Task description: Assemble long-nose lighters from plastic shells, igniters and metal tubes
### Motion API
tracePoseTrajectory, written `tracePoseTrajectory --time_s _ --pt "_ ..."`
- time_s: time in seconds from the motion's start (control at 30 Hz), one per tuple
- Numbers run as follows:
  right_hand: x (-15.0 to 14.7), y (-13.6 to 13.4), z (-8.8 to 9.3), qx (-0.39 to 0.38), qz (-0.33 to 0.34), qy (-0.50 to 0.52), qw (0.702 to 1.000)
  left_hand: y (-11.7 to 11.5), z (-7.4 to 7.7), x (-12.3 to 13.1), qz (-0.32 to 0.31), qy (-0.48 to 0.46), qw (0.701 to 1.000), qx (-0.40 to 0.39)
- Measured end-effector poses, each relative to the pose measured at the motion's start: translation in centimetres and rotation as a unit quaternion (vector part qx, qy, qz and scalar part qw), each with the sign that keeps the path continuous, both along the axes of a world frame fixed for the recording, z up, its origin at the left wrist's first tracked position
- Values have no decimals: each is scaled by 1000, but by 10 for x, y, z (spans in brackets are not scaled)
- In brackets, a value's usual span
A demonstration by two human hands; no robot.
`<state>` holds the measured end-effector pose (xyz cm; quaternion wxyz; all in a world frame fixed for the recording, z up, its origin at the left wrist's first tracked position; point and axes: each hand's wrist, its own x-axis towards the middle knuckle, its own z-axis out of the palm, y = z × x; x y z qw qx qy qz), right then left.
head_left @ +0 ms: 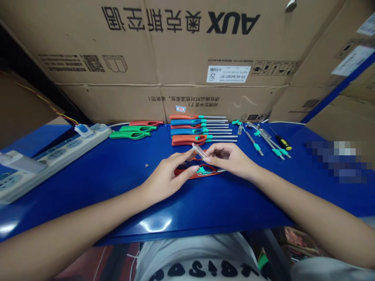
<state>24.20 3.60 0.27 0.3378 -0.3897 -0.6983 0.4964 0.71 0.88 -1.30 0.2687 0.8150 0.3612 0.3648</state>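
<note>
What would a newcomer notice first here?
Probably the cardboard wall across the back, its big AUX lettering upside down. Below it, a row of orange, red and blue handles with metal rods stands out against the blue table. At the centre, the right hand pinches a small clear piece, the left hand beside it.

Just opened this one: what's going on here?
A person's right hand pinches a small clear plastic piece above an opened red plastic casing with teal parts on the glossy blue table. The left hand is right beside the piece, its thumb near the casing; whether it grips is unclear. Behind lie red-orange and blue plastic handles with slim metal tubes.
</note>
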Motion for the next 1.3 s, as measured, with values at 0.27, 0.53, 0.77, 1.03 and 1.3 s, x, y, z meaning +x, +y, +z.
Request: tracePoseTrajectory --time_s 0.27,0.53,0.77,1.03,1.3 --pt "-11 -10 -9 183 64 -90 977 -3 2 10 8 -171 977 -130" --pt "2 -4 -7 242 145 -197 939 1 0 8 22 -193 968 -159" --pt "6 -1 -6 203 147 -157 955 0 0 8 28 -148 970 -191" --pt "9 0 -4 -14 113 -124 986 1 -1 8 24 -145 966 -211" --pt "9 4 -16 -57 140 -53 987 3 -4 7 25 -140 958 -247"
